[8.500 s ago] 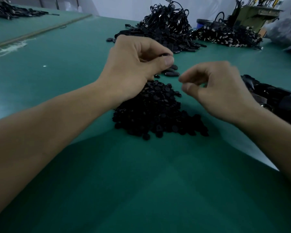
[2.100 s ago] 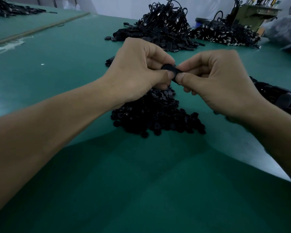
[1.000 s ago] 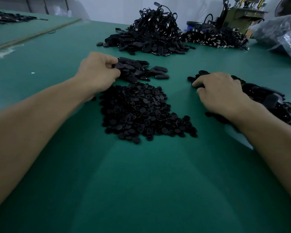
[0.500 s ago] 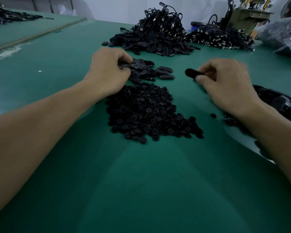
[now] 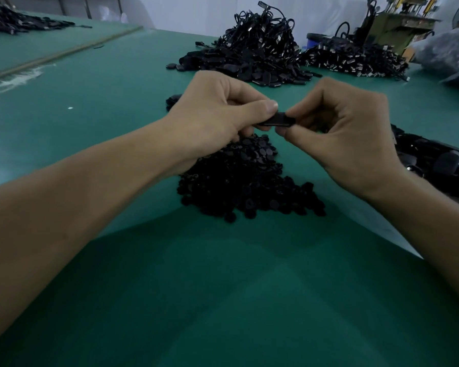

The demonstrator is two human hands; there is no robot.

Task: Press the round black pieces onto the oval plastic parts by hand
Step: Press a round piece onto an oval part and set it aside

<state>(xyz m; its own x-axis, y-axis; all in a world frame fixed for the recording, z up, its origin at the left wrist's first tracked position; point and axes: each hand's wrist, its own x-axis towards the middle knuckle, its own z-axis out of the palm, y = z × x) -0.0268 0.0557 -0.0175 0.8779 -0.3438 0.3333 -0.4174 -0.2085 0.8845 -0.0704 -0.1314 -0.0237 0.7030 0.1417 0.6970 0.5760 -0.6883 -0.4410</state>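
Both hands meet above the middle of the green desk [image 5: 223, 300]. The left hand [image 5: 217, 115] and the right hand [image 5: 347, 139] each pinch one end of a single flat black oval plastic part [image 5: 276, 120] between thumb and curled fingers, holding it off the desk. The fingertips cover most of it, so I cannot tell whether a round piece sits on it.

Directly below and nearer, a low pile of round black pieces [image 5: 244, 181] lies on the desk. The left wrist hides its left edge.

A few more oval parts [image 5: 171, 100] peek out just beyond the left hand, mostly blocked by it. To the right, beside the right forearm, lies another dark heap of black parts [image 5: 435, 160], partly cut off by the frame edge.

Far across the desk stands a tall tangled heap of black cords and parts [image 5: 255, 56], with a second, lower heap [image 5: 355, 59] to its right. Behind that is an olive-green machine [image 5: 392, 25], and at the far right a crumpled plastic bag [image 5: 448, 51]. At the far left, a neighbouring desk [image 5: 51, 43] carries a flat dark heap [image 5: 11, 21].
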